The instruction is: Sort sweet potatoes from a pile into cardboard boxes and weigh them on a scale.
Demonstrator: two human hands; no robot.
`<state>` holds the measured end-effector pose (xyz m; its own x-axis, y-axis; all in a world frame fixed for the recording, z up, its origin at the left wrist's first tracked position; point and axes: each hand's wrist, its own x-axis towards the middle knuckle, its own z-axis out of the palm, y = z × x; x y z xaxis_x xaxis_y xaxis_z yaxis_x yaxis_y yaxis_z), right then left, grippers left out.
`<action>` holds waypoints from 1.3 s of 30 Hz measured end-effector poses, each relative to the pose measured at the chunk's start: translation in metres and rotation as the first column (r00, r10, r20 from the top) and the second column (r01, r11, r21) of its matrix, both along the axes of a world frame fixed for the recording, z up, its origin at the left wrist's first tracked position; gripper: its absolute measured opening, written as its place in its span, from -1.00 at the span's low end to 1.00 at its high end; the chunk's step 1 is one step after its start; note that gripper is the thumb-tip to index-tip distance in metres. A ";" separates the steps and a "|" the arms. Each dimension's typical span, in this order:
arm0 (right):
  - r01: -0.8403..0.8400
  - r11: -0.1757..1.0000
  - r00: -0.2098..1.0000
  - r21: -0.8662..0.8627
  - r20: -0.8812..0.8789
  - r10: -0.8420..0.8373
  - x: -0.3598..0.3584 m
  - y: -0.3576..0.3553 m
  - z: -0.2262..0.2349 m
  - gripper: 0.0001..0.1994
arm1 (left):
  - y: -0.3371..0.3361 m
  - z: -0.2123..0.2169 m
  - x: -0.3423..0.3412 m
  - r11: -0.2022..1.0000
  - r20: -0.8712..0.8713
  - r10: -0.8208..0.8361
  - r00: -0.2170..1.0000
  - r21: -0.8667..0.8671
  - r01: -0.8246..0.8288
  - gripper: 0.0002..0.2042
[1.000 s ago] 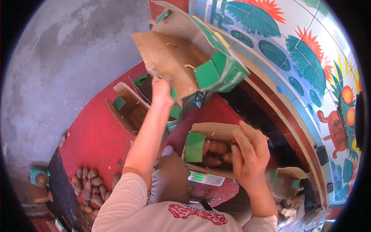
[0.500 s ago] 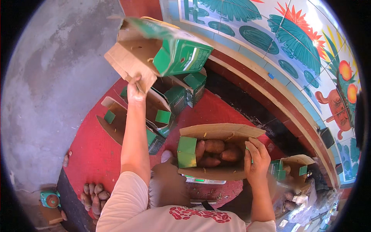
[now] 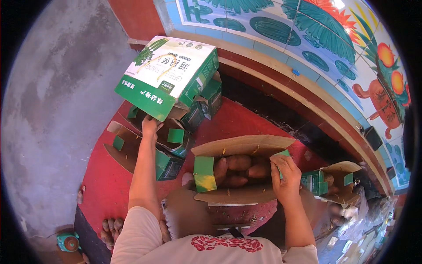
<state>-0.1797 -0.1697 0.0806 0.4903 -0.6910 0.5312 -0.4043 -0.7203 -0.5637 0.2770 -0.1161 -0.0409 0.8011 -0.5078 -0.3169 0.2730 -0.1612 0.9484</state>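
My left hand point(image 3: 150, 126) grips the flap of a white and green cardboard box point(image 3: 171, 72) and holds it up over a pile of open boxes point(image 3: 169, 145) on the red floor. My right hand point(image 3: 285, 175) holds the right end of an open brown carton point(image 3: 244, 145) with green flaps. Several brown sweet potatoes point(image 3: 237, 169) lie inside that carton, which rests in front of me.
A small open box point(image 3: 332, 178) stands to the right. A painted wall with leaves and fruit point(image 3: 316, 35) runs behind a red ledge point(image 3: 281, 83). Grey concrete floor point(image 3: 48, 101) lies to the left. More sweet potatoes point(image 3: 112, 229) lie at the lower left.
My left hand has turned the lifted box over so its printed white side faces up and moved it left. The carton of sweet potatoes has settled lower and more level.
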 end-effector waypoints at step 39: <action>0.808 0.589 0.557 0.012 -0.340 -0.758 -0.282 0.103 -0.118 -0.94 | 0.258 -0.058 -0.108 0.955 0.476 -0.285 0.832 0.210 0.208 -0.75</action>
